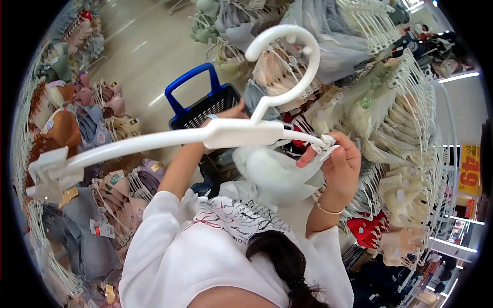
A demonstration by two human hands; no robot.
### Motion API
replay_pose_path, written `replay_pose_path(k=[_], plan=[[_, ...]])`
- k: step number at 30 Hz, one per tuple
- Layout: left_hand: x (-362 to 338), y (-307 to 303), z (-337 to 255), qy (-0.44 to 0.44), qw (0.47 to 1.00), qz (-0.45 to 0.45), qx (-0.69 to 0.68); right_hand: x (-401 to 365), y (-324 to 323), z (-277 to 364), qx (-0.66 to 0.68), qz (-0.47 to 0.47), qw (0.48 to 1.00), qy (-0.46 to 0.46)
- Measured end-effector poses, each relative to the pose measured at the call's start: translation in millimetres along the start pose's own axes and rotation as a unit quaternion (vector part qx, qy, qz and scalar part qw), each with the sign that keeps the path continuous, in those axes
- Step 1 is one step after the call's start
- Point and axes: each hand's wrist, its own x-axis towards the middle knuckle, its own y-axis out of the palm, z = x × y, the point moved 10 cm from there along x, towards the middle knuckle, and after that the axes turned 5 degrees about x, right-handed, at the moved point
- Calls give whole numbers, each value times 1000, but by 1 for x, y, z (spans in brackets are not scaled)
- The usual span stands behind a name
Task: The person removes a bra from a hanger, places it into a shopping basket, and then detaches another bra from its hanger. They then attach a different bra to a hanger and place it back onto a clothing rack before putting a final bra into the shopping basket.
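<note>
A large white plastic clip hanger (241, 133) spans the view close in front of me, its hook turned up. My right hand (341, 161) is closed in a pinch at the clip on its right end. From that end hangs a pale mint-white bra (275, 172), below the hanger's middle. The clip (56, 174) at the left end carries nothing. My left hand (233, 111) is partly hidden behind the hanger, its visible fingers stretched out beside the shopping basket (203, 110).
The black basket has a raised blue handle (177, 84) and stands on the pale floor (138, 56). Racks of hanging bras line the left (64, 128) and the right (390, 113). A yellow price sign (468, 169) hangs at far right.
</note>
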Motion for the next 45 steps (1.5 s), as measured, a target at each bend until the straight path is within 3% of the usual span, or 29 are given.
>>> replay_pose_path(k=[2, 4, 6, 7, 9, 10, 13, 14, 18, 21, 25, 27, 29, 31, 33, 36, 40, 43, 45], plan=[[27, 38, -6, 91, 991, 98, -2, -5, -10, 0, -1, -40, 999, 4], [10, 96, -29, 149, 975, 166, -4, -19, -31, 0, -3, -90, 996, 0], [8, 113, -27, 164, 954, 247, -53, -35, -54, -3, -3, -147, 989, -10], [-4, 112, -36, 204, 955, 216, -12, -43, -62, -6, 1, -156, 988, -6], [-21, 118, -29, 189, 911, 357, -79, -64, -87, -13, 23, -231, 973, -11], [-36, 118, -40, 248, 910, 331, -4, -72, -94, -20, 44, -245, 968, -5], [-72, 113, -49, 260, 936, 222, 83, -91, -112, -40, 120, -235, 964, -21], [-88, 118, -56, 258, 928, 242, 120, -97, -116, -44, 72, -283, 956, -5], [-137, 136, -63, 250, 925, 218, 186, -107, -131, -65, 126, -266, 956, -9], [-146, 142, -21, 165, 921, 222, 276, -106, -132, -77, 137, -252, 958, 7], [-141, 140, 53, 84, 939, 189, 277, -108, -133, -97, 139, -262, 954, 46], [-137, 132, 71, 51, 977, 150, 144, -109, -131, -103, 129, -269, 952, 60], [-139, 133, 69, 84, 979, 143, 115, -112, -134, -103, 114, -293, 947, 69], [-144, 119, 42, 177, 981, 44, 59, -113, -135, -109, 130, -300, 942, 70], [-146, 117, 32, 179, 981, 15, 66, -115, -134, -120, 148, -309, 937, 69], [-154, 95, 5, 255, 958, -131, 27, -112, -116, -137, 151, -323, 931, 82], [-167, 86, -11, 279, 942, -187, 20, -105, -74, -168, 203, -304, 926, 95], [-181, 85, -19, 295, 936, -187, 47, -100, -38, -198, 160, -317, 921, 159], [-188, 78, -23, 306, 932, -180, 68, -88, -5, -209, 55, -282, 934, 211]])
